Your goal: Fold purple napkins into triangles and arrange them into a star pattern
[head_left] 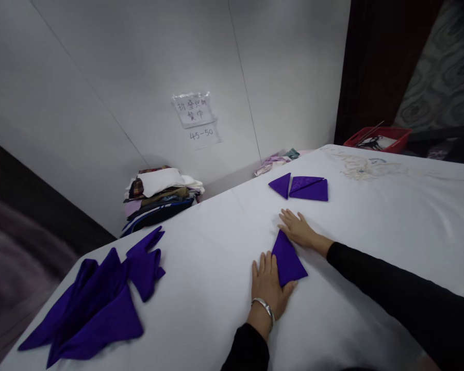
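A purple cloth napkin (288, 262), folded into a kite-like triangle, lies flat on the white tablecloth (212, 288) between my hands. My left hand (268, 283), with a silver bangle at the wrist, rests along its left edge, fingers outstretched and thumb at the bottom edge. Near the napkin's top corner lies my right hand (299, 229), flat with the fingers spread. Beyond it sit a small folded purple triangle (280, 185) and a folded purple rectangle (308, 189) with a diagonal flap, side by side.
Crumpled purple cloths (96, 309) lie at the table's left end. Behind the table edge is a stack of folded clothes (160, 193) against the white wall (286, 67). A handwritten paper sign (195, 116) hangs there. A red basket (398, 139) stands at the far right.
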Available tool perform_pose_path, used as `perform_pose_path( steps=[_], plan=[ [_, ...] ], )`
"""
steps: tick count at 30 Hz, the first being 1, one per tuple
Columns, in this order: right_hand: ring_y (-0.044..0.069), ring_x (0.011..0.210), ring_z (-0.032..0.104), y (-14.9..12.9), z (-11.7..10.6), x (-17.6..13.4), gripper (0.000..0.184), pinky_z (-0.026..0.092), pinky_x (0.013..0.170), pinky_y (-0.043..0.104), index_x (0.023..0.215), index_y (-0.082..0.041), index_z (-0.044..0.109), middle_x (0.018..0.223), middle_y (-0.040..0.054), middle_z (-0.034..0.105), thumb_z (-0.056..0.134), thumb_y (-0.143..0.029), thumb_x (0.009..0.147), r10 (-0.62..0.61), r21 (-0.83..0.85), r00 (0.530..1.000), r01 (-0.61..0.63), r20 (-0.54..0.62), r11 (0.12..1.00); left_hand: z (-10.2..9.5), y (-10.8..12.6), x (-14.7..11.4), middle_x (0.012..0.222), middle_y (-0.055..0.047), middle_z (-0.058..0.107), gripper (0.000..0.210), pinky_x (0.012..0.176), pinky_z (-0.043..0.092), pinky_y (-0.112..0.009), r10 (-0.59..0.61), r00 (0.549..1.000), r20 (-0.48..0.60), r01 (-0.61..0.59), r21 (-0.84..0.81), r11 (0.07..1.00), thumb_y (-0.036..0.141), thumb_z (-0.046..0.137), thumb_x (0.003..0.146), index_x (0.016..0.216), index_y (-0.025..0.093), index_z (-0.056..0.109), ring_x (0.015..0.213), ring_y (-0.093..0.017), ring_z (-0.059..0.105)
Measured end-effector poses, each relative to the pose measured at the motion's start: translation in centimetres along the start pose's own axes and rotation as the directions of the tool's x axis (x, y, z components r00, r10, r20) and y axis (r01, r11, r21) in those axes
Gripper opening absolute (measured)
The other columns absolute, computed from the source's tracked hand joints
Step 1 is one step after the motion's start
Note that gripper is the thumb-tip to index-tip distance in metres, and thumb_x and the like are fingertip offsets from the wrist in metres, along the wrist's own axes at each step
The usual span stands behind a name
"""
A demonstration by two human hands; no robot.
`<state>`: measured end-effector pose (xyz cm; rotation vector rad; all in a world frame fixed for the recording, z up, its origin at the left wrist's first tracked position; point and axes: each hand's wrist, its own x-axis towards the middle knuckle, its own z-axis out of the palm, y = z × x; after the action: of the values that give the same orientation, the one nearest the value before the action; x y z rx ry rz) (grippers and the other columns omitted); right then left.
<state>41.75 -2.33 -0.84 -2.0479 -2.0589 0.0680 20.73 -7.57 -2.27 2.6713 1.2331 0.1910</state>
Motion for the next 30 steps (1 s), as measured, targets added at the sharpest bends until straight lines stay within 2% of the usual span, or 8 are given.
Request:
perform_pose_path(
  steps=[3,5,9,14,21,23,26,30],
  plan=[
    [0.024,0.136,0.014,-2.0,-0.2,-1.5,0.063,0.007,0.108,0.048,0.139,-0.017,0.03,0.147,0.012,0.024,0.022,-0.055,0.09,-0.243,0.063,0.97,0.244,-0.021,0.968,0.1,-0.1,0.1,0.148,-0.01,0.02,0.081,0.111,0.009,-0.05,0.003,1.0,0.002,-0.003,0.001,1.0,0.066,0.026,0.081,0.141,0.012,0.021,0.137,-0.028,0.009],
    [0.025,0.135,0.015,-2.7,0.0,-2.2,0.068,0.005,0.109,0.048,0.14,-0.017,0.029,0.146,0.0124,0.025,0.023,-0.06,0.088,-0.32,0.111,0.947,0.315,0.035,0.943,0.1,-0.2,0.1,0.148,-0.01,0.021,0.081,0.111,0.009,-0.05,0.005,1.0,0.003,-0.005,0.003,1.0,0.066,0.026,0.081,0.141,0.012,0.021,0.137,-0.028,0.009],
    [0.027,0.135,0.016,-1.9,0.4,-2.2,0.07,0.007,0.107,0.052,0.141,-0.018,0.026,0.146,0.011,0.025,0.02,-0.063,0.087,-0.265,0.186,0.953,0.236,0.146,0.954,0.3,-0.4,0.2,0.148,-0.008,0.019,0.079,0.111,0.009,-0.049,0.004,1.0,0.009,-0.004,0.015,1.0,0.065,0.026,0.082,0.141,0.013,0.02,0.137,-0.028,0.009],
    [0.025,0.136,0.014,-0.7,0.2,-1.2,0.071,0.005,0.107,0.051,0.142,-0.019,0.023,0.147,0.0088,0.024,0.02,-0.063,0.087,-0.241,0.225,0.959,0.204,0.15,0.953,0.7,-1.0,0.4,0.148,-0.008,0.018,0.076,0.111,0.008,-0.048,0.014,1.0,0.021,-0.015,0.062,0.998,0.062,0.027,0.083,0.141,0.013,0.021,0.137,-0.028,0.009],
    [0.026,0.136,0.012,-1.2,-1.2,-0.4,0.073,0.005,0.107,0.05,0.141,-0.012,0.024,0.147,0.0147,0.02,0.018,-0.062,0.088,-0.134,0.248,0.969,0.08,0.209,0.966,0.9,-1.1,0.5,0.149,-0.008,0.017,0.077,0.111,0.008,-0.047,0.014,1.0,0.024,-0.017,0.127,0.992,0.063,0.022,0.083,0.141,0.012,0.018,0.137,-0.026,0.008],
    [0.026,0.136,0.01,-2.2,-1.6,-1.2,0.075,0.003,0.107,0.049,0.142,-0.011,0.022,0.147,0.0156,0.018,0.019,-0.063,0.087,-0.159,0.249,0.973,0.114,0.168,0.962,0.7,-0.9,0.4,0.149,-0.008,0.017,0.078,0.111,0.008,-0.047,0.005,0.999,0.033,-0.008,0.117,0.993,0.064,0.022,0.083,0.141,0.011,0.018,0.137,-0.026,0.008],
    [0.025,0.136,0.008,-3.8,-1.7,-3.2,0.077,-0.002,0.108,0.045,0.142,-0.012,0.023,0.147,0.0145,0.019,0.024,-0.064,0.086,-0.324,0.245,0.943,0.298,0.073,0.923,0.5,-0.7,0.4,0.149,-0.008,0.018,0.079,0.111,0.007,-0.047,-0.007,0.999,0.037,0.003,0.103,0.995,0.065,0.025,0.082,0.141,0.013,0.016,0.137,-0.026,0.008],
    [0.027,0.135,0.015,-4.1,-0.6,-4.9,0.074,0.001,0.108,0.047,0.141,-0.014,0.025,0.146,0.0141,0.025,0.027,-0.064,0.086,-0.391,0.291,0.914,0.345,0.113,0.892,0.4,-0.6,0.3,0.15,-0.004,0.016,0.077,0.111,0.006,-0.047,-0.005,0.999,0.047,0.0,0.092,0.996,0.065,0.026,0.082,0.142,0.017,0.016,0.137,-0.024,0.007]
  ],
)
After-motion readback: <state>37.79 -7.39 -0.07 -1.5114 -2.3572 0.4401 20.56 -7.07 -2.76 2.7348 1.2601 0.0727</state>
